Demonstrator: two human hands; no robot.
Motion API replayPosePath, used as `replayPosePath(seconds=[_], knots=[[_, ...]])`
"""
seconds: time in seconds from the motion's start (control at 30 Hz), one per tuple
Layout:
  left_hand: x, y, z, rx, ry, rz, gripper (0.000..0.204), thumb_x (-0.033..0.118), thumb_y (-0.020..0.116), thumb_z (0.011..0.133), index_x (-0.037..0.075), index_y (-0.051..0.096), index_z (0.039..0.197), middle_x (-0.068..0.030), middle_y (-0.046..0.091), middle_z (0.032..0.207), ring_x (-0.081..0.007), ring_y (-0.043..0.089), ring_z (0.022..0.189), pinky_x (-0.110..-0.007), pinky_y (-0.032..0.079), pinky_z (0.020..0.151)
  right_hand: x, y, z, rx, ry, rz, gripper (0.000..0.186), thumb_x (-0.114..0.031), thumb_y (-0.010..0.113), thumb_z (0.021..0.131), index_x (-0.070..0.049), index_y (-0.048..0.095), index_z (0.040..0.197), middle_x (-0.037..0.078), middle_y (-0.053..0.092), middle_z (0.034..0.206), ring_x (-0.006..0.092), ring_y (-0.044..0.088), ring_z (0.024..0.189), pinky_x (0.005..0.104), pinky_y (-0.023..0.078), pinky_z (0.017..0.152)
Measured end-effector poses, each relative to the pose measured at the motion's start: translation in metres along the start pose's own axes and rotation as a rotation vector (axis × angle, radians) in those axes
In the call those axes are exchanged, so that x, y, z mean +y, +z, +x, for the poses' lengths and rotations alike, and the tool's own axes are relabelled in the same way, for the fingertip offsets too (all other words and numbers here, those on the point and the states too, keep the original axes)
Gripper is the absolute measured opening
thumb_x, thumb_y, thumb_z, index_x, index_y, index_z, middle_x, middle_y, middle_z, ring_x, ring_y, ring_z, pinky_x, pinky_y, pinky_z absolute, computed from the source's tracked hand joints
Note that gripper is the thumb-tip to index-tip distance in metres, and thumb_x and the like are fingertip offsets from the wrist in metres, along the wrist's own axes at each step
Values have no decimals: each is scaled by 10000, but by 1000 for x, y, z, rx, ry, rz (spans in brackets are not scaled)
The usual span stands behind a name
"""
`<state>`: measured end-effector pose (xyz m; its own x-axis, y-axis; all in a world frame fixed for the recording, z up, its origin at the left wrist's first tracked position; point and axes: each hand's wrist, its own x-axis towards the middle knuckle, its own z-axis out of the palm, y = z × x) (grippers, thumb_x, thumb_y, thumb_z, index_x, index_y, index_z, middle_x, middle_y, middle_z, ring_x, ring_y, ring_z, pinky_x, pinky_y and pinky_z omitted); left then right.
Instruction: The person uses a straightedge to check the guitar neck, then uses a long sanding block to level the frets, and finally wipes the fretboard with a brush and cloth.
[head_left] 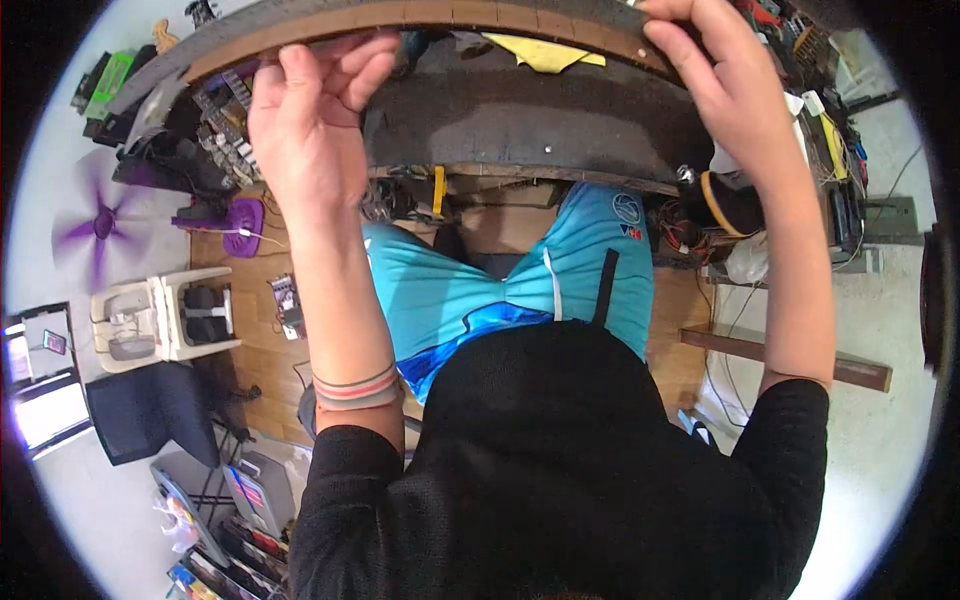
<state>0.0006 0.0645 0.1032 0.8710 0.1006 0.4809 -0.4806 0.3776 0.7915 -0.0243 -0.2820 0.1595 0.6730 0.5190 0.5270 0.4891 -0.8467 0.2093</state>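
Observation:
A long brown wooden edge point(440, 14), part of a shelf or board, bends across the top of the view. My left hand point(315, 125) is raised just below its left part, palm showing, thumb up and fingers loosely curled and apart; I see nothing in it. At the right end of that edge is my right hand point(725, 70), with thumb and index finger drawn close together. A small white bit shows by its fingertips, cut off by the top of the view. Beneath the edge, a yellow cloth point(545, 52) lies on the dark worktable point(520, 115).
Circuit boards point(228, 130) crowd the table's left end. A black round object with a yellow rim point(725, 205) is at its right. A purple fan point(100, 225) spins on the left, above a cream plastic chair point(150, 320). A wooden beam point(830, 362) and loose cables lie right.

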Motion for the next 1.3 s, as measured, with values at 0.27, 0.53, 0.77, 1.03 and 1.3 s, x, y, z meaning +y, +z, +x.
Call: replayPosePath(seconds=[0.27,0.53,0.77,1.03,1.3], knots=[[48,40,62,-116,174,124,471,322,547,1136,-44,514,1431,-287,683,1321,-413,710,1213,-467,621,1032,39,-34,12,111,158,297,371,-159,625,1001,17,682,1323,258,642,1403,414,595,1328,495,451,1138],[69,66,75,-160,267,232,438,282,470,1163,-37,497,1462,-344,636,1367,-453,662,1286,-479,612,1066,60,-41,10,223,205,461,377,-162,630,1001,18,679,1329,254,641,1408,412,595,1329,496,450,1141],[78,75,74,-148,270,252,449,296,463,1164,-37,496,1463,-340,608,1404,-446,647,1307,-475,614,1060,65,-42,4,257,218,488,382,-166,635,1001,18,677,1334,251,640,1413,411,596,1330,497,450,1143],[94,90,70,-179,319,297,482,322,456,1164,-45,490,1474,-343,598,1405,-430,649,1304,-492,605,1088,70,-51,-2,287,232,501,388,-169,640,1002,19,674,1339,247,640,1418,410,596,1332,498,449,1146],[105,91,70,-218,327,285,492,326,438,1169,-47,486,1487,-332,594,1417,-422,643,1319,-488,598,1104,74,-56,-8,306,241,496,394,-173,645,1002,19,672,1345,243,639,1423,409,597,1333,499,449,1148]])
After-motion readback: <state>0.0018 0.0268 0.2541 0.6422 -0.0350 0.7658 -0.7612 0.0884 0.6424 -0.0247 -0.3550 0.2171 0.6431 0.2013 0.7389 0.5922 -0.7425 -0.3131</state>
